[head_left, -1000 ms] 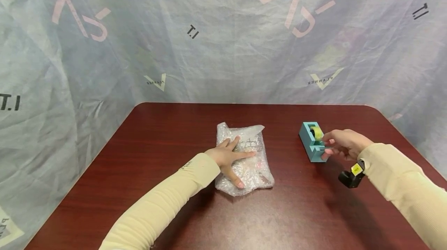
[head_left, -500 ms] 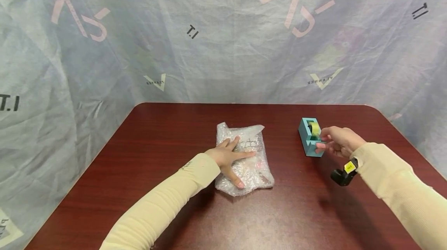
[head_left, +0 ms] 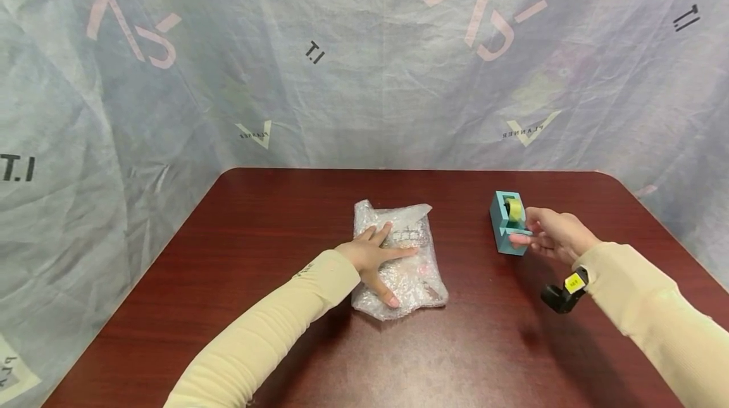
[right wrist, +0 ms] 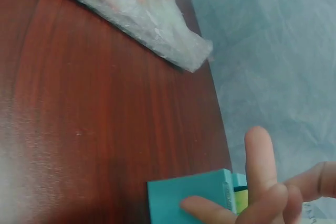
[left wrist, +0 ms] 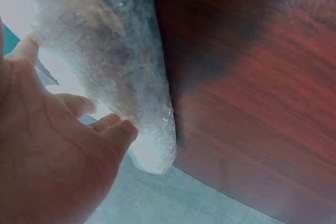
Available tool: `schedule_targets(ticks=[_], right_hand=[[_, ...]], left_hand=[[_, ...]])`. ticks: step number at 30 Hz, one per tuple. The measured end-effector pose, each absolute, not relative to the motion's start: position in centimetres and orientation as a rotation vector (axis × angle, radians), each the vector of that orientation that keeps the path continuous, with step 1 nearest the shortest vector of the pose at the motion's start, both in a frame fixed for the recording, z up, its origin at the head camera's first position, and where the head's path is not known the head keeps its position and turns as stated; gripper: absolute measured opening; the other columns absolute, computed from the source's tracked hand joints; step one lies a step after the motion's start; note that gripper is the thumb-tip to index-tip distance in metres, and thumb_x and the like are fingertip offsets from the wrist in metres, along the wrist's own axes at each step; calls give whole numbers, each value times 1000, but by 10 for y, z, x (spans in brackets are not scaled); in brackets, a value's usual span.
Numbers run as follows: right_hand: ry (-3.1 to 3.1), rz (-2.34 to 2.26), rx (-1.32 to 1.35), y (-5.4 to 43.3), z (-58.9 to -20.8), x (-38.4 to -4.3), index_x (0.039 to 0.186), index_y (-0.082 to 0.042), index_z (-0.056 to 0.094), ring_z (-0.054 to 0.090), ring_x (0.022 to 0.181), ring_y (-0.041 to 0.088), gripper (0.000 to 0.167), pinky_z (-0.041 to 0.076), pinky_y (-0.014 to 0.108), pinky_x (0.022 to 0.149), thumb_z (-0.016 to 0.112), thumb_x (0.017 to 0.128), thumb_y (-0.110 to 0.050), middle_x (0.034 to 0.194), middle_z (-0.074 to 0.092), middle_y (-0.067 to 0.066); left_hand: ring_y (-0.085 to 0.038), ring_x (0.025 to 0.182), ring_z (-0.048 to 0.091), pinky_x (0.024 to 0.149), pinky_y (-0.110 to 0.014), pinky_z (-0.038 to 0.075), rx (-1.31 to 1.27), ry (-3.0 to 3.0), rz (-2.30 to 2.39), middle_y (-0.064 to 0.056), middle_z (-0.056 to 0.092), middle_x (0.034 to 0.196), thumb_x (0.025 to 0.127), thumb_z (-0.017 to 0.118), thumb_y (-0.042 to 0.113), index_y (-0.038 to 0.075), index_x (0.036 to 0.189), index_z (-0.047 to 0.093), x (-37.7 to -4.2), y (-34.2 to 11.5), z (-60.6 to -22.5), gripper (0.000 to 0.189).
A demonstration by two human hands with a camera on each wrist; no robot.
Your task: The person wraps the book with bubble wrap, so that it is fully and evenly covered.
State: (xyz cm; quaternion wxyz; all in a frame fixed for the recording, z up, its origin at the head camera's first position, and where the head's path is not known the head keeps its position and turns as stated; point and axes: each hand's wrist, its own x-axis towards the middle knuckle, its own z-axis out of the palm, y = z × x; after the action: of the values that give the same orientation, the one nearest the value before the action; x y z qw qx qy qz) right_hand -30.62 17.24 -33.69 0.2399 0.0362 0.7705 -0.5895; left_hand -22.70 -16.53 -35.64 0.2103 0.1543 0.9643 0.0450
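Observation:
A flat parcel in bubble wrap lies mid-table, with a printed label showing faintly through it. My left hand presses on its left part, fingers spread; the left wrist view shows fingertips along the wrap. To the right stands a blue-green tape dispenser bearing a roll of yellowish tape. My right hand holds its near right corner. In the right wrist view, the thumb lies over the front face and one finger sticks up, while other fingers curl beside the tape.
The dark red wooden table runs to a rounded back edge. A pale printed cloth hangs behind and at both sides. A black wrist camera hangs below the right sleeve.
My right hand has shifted slightly left and away from me, its thumb now over the dispenser's front. The dispenser has slid a little back and turned slightly. The left hand and parcel stay put.

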Motion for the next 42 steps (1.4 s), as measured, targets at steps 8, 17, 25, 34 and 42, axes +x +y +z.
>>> schedule_targets(ticks=[8,17,25,34,42], right_hand=[[2020,-1775,124,171,-347,-296,78,-8,50,72,78,-1,25,51,17,66,40,99,-20,169,-1,18],[1975,-1898,62,163,-355,-294,76,-9,51,74,80,4,24,54,18,65,40,97,-12,118,63,9],[1975,-1877,12,164,-347,-293,82,-2,48,75,77,10,18,60,28,76,38,96,-9,91,67,0],[2004,-1896,72,175,-336,-290,77,-7,56,75,73,10,25,60,30,75,41,96,-13,77,68,-1],[2129,-1682,-8,188,-331,-292,97,2,53,75,78,10,26,61,33,78,38,101,-18,90,72,-3]], left_hand=[[-37,155,1,118,-58,25,424,2679,130,-9,-7,171,77,85,56,45,161,23,-227,-166,-354,105],[-37,155,2,118,-57,25,422,2684,115,-9,-6,171,77,85,56,46,161,22,-227,-166,-354,105],[-36,156,2,119,-55,26,415,2686,107,-9,-6,171,77,84,58,47,160,22,-227,-165,-355,105],[-36,155,1,119,-56,25,418,2679,107,-9,-7,171,77,84,57,46,161,22,-228,-166,-356,105],[-36,156,1,119,-56,24,416,2679,118,-8,-7,171,77,84,57,47,161,22,-227,-166,-356,105]])
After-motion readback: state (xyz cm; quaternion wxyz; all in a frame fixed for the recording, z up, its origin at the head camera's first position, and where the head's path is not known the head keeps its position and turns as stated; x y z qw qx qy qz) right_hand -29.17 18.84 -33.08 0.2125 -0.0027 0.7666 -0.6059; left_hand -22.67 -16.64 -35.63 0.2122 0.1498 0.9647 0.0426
